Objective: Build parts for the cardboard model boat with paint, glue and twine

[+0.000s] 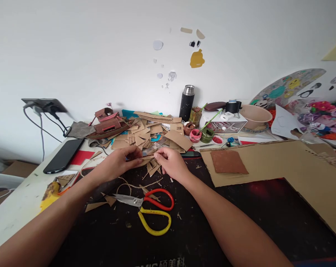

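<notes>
Both hands meet at the near edge of a heap of cardboard scraps [141, 131]. My left hand [122, 161] pinches one end of a thin cardboard strip [148, 158] between thumb and fingers. The other end is gripped by my right hand [169, 161], its fingers curled. Below the hands, scissors [137, 201] with one red and one yellow handle lie slightly spread on the black mat [196, 230]. A piece of twine [129, 185] trails between the scissors and the hands, with small cardboard bits around it.
A large cardboard sheet [273, 159] bearing a brown-painted square [229, 161] covers the right side. Small paint pots [207, 135] and a black thermos [187, 102] stand at the back. On the left are a phone [64, 155], a banana peel [49, 194] and a brown cardboard model [108, 126].
</notes>
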A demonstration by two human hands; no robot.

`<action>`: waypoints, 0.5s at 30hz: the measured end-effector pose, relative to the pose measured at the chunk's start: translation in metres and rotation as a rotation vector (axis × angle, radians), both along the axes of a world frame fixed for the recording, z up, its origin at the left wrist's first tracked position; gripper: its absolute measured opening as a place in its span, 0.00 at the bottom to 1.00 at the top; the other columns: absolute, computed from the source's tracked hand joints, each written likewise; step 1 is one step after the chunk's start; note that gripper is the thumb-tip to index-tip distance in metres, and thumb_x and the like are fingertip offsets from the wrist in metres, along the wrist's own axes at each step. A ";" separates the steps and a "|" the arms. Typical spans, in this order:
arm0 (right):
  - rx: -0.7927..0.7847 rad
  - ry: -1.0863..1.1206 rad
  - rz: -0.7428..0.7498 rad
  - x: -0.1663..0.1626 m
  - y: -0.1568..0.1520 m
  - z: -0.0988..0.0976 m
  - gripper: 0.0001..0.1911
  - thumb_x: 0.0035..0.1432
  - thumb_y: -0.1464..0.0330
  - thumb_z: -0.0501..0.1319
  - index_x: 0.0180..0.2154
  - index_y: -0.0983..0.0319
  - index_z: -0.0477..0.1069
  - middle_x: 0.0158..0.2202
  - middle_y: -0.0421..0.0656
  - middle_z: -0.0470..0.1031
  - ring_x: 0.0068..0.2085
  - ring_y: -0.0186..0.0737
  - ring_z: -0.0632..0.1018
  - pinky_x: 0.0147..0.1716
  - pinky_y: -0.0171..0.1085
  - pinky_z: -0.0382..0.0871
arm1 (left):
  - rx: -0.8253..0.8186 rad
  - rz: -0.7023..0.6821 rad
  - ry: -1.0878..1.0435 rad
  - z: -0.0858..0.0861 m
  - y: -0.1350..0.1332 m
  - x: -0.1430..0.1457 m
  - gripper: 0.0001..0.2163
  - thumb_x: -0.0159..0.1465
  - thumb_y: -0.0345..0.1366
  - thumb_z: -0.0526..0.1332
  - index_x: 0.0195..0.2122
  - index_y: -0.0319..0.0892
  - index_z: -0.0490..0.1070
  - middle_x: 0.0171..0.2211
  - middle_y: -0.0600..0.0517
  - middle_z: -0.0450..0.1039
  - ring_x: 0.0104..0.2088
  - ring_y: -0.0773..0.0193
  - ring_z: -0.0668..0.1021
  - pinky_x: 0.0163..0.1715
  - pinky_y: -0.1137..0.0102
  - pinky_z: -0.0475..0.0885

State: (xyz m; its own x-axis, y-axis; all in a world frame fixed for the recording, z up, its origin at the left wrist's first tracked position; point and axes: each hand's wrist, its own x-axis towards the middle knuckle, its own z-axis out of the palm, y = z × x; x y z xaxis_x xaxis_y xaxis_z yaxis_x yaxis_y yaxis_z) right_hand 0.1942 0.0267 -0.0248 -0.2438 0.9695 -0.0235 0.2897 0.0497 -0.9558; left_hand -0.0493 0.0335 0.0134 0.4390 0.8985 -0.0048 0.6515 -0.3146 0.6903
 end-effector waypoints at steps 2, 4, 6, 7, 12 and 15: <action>-0.003 -0.003 0.001 0.000 0.000 0.000 0.07 0.73 0.68 0.62 0.37 0.58 0.74 0.19 0.32 0.69 0.16 0.35 0.74 0.20 0.33 0.62 | 0.006 0.002 -0.004 -0.001 0.000 -0.001 0.18 0.68 0.58 0.65 0.42 0.47 0.77 0.37 0.53 0.78 0.37 0.59 0.76 0.40 0.67 0.70; -0.005 -0.005 0.001 0.000 0.001 -0.001 0.07 0.73 0.68 0.62 0.37 0.58 0.74 0.19 0.32 0.70 0.17 0.35 0.74 0.20 0.33 0.63 | 0.006 0.001 -0.003 -0.001 0.001 -0.001 0.18 0.68 0.57 0.65 0.42 0.47 0.77 0.37 0.53 0.78 0.37 0.59 0.76 0.40 0.67 0.70; 0.000 -0.003 0.000 0.000 0.002 -0.002 0.07 0.73 0.68 0.62 0.38 0.58 0.74 0.20 0.33 0.71 0.17 0.35 0.74 0.21 0.33 0.63 | 0.007 0.003 0.001 -0.001 0.001 -0.001 0.18 0.69 0.57 0.64 0.42 0.46 0.77 0.37 0.53 0.78 0.37 0.59 0.77 0.40 0.67 0.70; 0.004 -0.003 -0.001 0.000 0.002 -0.003 0.07 0.73 0.68 0.62 0.38 0.58 0.74 0.20 0.33 0.71 0.17 0.35 0.74 0.21 0.34 0.64 | 0.009 0.005 0.001 -0.001 0.001 -0.001 0.18 0.69 0.57 0.64 0.42 0.46 0.77 0.36 0.53 0.78 0.37 0.59 0.77 0.40 0.67 0.70; 0.015 0.008 -0.008 0.000 0.003 -0.006 0.07 0.72 0.67 0.62 0.37 0.58 0.74 0.21 0.34 0.72 0.17 0.35 0.74 0.21 0.34 0.64 | 0.002 0.012 -0.016 0.003 0.003 0.001 0.20 0.67 0.59 0.64 0.40 0.45 0.78 0.35 0.52 0.79 0.37 0.58 0.77 0.41 0.66 0.72; 0.015 0.014 -0.010 0.000 0.003 -0.006 0.07 0.72 0.66 0.62 0.37 0.58 0.74 0.21 0.34 0.72 0.17 0.35 0.74 0.21 0.35 0.64 | 0.003 0.010 -0.013 0.005 0.003 0.001 0.21 0.67 0.60 0.64 0.39 0.45 0.78 0.35 0.51 0.79 0.37 0.58 0.77 0.40 0.66 0.72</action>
